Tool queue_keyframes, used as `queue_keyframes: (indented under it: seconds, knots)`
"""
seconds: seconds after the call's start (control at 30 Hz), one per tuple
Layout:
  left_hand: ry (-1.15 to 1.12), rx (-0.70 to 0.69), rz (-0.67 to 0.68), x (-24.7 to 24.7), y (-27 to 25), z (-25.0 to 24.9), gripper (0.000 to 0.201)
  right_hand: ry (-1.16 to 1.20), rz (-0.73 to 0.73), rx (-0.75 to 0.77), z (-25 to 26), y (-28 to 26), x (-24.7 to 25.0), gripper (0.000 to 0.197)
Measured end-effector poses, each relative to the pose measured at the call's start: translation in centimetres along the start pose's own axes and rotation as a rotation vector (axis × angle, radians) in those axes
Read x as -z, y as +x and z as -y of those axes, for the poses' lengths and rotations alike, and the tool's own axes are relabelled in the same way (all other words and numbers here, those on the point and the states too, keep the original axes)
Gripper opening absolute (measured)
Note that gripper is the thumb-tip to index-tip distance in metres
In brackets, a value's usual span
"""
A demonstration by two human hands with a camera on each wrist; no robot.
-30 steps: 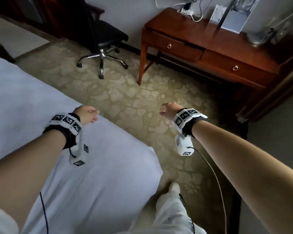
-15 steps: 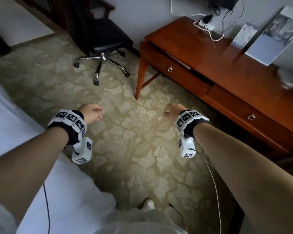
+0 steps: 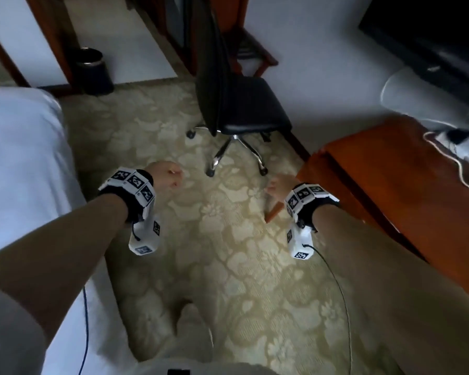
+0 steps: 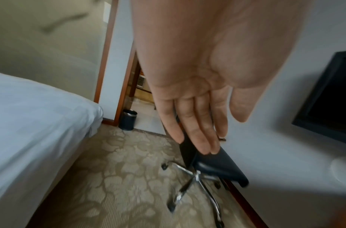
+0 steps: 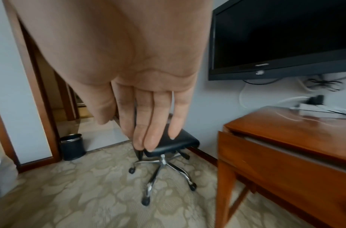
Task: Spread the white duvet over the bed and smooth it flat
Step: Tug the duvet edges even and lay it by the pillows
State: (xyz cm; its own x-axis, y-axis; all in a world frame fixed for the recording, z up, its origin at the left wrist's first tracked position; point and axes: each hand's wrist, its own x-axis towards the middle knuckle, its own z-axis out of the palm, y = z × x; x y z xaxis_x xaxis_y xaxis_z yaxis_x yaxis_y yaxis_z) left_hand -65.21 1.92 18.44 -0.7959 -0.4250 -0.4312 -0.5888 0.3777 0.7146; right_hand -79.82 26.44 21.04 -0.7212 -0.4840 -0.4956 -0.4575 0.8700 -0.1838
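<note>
Patterned carpet [image 3: 228,239] lies under two empty hands, one chair [image 3: 238,104].

Legible text: none. Television [image 5: 281,38], lower bezel: a small brand mark is showing, too blurred to read. Wrist bands [image 3: 134,182] and the white camera housings [image 3: 301,243] under them: black-and-white square marker patterns are showing, carrying no letters or numbers.
</note>
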Motion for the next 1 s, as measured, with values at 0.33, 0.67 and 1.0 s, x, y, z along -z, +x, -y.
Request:
queue_keyframes:
  seconds: [0.33,0.67,1.0]
  knots:
    - [-0.142,0.163,-0.24,20.2,16.1,5.7,0.016,-0.096,0.082,0.341,22.2,24.7,9.3,0.029]
    - [-0.119,0.453,-0.49,42.1,30.0,11.8,0.025,-0.19,0.147,0.62,46.1,48.8,19.6,0.036]
    - [-0.276,0.52,-0.637,62.9,44.4,23.0,0.027,-0.32,0.16,0.872,72.0,66.7,23.9,0.031]
